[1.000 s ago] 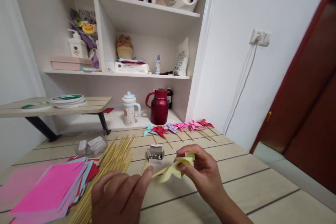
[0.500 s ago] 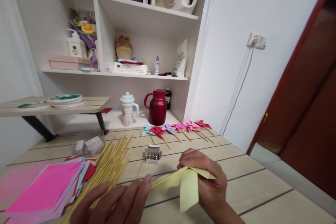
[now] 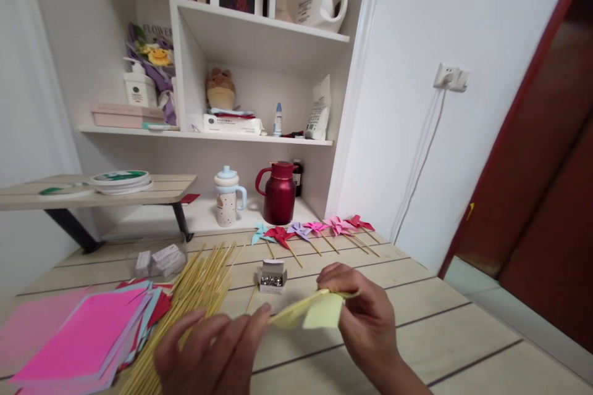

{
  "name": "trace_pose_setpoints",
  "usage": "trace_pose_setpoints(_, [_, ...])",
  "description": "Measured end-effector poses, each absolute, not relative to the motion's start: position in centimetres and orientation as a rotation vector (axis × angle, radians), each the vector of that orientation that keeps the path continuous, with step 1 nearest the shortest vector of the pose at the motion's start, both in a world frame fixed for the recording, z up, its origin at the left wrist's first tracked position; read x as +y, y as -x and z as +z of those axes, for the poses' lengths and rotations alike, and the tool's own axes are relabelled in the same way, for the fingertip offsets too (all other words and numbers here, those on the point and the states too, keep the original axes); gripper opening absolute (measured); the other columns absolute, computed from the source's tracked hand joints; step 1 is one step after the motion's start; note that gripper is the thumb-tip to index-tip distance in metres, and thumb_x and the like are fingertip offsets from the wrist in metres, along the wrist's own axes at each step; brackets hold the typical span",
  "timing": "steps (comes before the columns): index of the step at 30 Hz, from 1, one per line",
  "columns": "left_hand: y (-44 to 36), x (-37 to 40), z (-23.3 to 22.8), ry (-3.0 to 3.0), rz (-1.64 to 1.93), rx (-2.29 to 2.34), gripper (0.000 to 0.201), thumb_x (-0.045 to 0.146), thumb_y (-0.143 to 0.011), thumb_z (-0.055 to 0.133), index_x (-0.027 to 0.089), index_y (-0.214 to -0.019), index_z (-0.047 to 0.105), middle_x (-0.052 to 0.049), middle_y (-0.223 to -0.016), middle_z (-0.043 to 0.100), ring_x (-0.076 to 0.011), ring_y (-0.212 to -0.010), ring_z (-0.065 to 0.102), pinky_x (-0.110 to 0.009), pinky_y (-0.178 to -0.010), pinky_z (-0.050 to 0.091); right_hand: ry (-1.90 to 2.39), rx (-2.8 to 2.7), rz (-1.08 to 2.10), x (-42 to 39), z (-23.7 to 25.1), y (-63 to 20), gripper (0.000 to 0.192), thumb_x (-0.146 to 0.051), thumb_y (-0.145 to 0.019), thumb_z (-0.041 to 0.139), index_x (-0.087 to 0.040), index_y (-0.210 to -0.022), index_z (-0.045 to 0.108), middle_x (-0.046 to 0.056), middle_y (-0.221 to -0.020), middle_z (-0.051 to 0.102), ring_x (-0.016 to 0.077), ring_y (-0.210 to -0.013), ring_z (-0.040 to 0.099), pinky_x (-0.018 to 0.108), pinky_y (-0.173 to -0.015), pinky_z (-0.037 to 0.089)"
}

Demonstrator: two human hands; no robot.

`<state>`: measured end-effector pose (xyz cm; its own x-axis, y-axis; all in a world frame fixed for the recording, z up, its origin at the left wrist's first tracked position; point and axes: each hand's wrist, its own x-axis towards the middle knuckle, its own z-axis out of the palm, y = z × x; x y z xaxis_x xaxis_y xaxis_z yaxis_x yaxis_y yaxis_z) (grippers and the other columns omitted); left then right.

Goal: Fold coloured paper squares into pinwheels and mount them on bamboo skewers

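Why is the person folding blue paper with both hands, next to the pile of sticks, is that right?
Not quite. The paper is pale yellow, not blue, as the head view shows. The right hand and the left hand do both have a grip on it, and the pile of sticks does lie beside them on the table.

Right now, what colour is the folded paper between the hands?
Pale yellow: the folded paper, pinched by the right hand, shows best in the head view.

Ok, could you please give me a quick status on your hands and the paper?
Both hands on yellow paper. Left fingertips at its stick end. Nothing in between.
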<state>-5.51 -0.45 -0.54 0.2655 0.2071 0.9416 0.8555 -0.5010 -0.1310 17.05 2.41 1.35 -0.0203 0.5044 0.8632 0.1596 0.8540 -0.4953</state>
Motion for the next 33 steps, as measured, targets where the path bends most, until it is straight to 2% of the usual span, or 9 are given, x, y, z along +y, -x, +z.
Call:
trace_pose_setpoints(3, [5.4,1.1,-1.0,2.078,-1.246,-0.993,0.021,0.020,-0.089,0.058,0.029,-0.104,0.070,0.006,-0.079,0.076,-0.0134,-0.069,0.065,-0.032,-0.084,0.038,0.750,-1.663,0.303,3.0,1.4,-17.2,0.019,-0.007,-0.081,0.063,-0.025,-0.088,0.065,0.000,-0.079,0.066,0.0166,-0.074,0.062,0.029,-0.067,0.048])
trace_pose_setpoints(5, [5.1,1.8,-1.7,2.148,-1.412,-1.107,0.017,0.025,-0.086,0.062,0.029,-0.100,0.072,0.006,-0.076,0.076,-0.0141,-0.066,0.066,-0.030,-0.080,0.041,0.841,-1.687,0.327,3.4,1.6,-17.2,0.025,-0.015,-0.083,0.067,-0.027,-0.104,0.065,0.001,-0.091,0.068,0.0173,-0.080,0.063,0.029,-0.072,0.050])
trace_pose_setpoints(8, [4.3,2.2,-2.8,2.179,-1.753,-1.707,0.021,0.039,-0.084,0.063,0.027,-0.094,0.077,0.002,-0.065,0.072,-0.0186,-0.065,0.065,-0.030,-0.071,0.044,0.890,-1.670,0.456,4.0,1.6,-17.3,0.052,-0.027,-0.085,0.068,-0.031,-0.133,0.050,0.002,-0.106,0.065,0.0177,-0.086,0.063,0.033,-0.082,0.051])
trace_pose_setpoints(11, [3.8,2.4,-3.2,2.183,-2.055,-2.281,0.036,0.051,-0.077,0.065,0.021,-0.092,0.078,0.001,-0.056,0.065,-0.0182,-0.055,0.057,-0.028,-0.056,0.042,0.941,-1.558,0.553,4.5,1.4,-17.5,0.059,-0.036,-0.090,0.062,-0.034,-0.143,0.037,0.005,-0.118,0.061,0.0187,-0.089,0.064,0.037,-0.085,0.051])
trace_pose_setpoints(15, [3.6,2.5,-2.8,1.931,-2.605,-2.479,0.043,0.054,-0.065,0.074,0.016,-0.086,0.078,-0.002,-0.061,0.066,-0.0184,-0.061,0.057,-0.029,-0.062,0.045,0.980,-1.287,0.596,5.1,1.1,-17.8,0.046,-0.048,-0.093,0.053,-0.031,-0.136,0.046,0.005,-0.114,0.063,0.0188,-0.086,0.065,0.037,-0.084,0.050])
trace_pose_setpoints(19, [3.3,1.7,-1.8,1.659,-3.077,-2.457,0.039,0.045,-0.061,0.082,0.018,-0.089,0.078,-0.008,-0.091,0.076,-0.0259,-0.102,0.065,-0.033,-0.092,0.045,1.008,-1.283,0.927,5.6,0.1,-16.8,0.038,-0.054,-0.088,0.058,-0.018,-0.092,0.065,0.002,-0.075,0.065,0.0152,-0.063,0.061,0.031,-0.068,0.049])
trace_pose_setpoints(22, [2.9,0.9,-1.0,1.590,-3.233,-2.379,0.030,0.038,-0.064,0.082,0.020,-0.088,0.077,-0.006,-0.101,0.076,-0.0239,-0.105,0.063,-0.032,-0.091,0.045,1.000,-1.409,1.240,5.4,-1.4,-14.8,0.043,-0.057,-0.078,0.068,-0.015,-0.073,0.061,0.001,-0.066,0.063,0.0122,-0.052,0.058,0.027,-0.055,0.045])
trace_pose_setpoints(28, [2.2,0.4,-0.4,0.983,-3.582,-2.487,0.022,0.027,-0.066,0.082,0.024,-0.087,0.074,-0.002,-0.113,0.069,-0.0179,-0.108,0.058,-0.025,-0.077,0.045,0.817,-1.401,1.648,3.8,-4.4,-10.9,0.045,-0.052,-0.071,0.077,-0.016,-0.093,0.059,-0.002,-0.074,0.066,0.0077,-0.043,0.056,0.022,-0.047,0.044])
trace_pose_setpoints(33, [1.3,0.3,-1.0,1.089,-3.828,-2.343,0.037,0.036,-0.067,0.083,0.022,-0.100,0.071,-0.001,-0.092,0.067,-0.0118,-0.074,0.058,-0.022,-0.059,0.043,0.643,-1.406,1.670,2.7,-4.2,-10.1,0.036,-0.043,-0.078,0.074,-0.016,-0.097,0.059,-0.003,-0.068,0.063,0.0086,-0.048,0.057,0.021,-0.050,0.044])
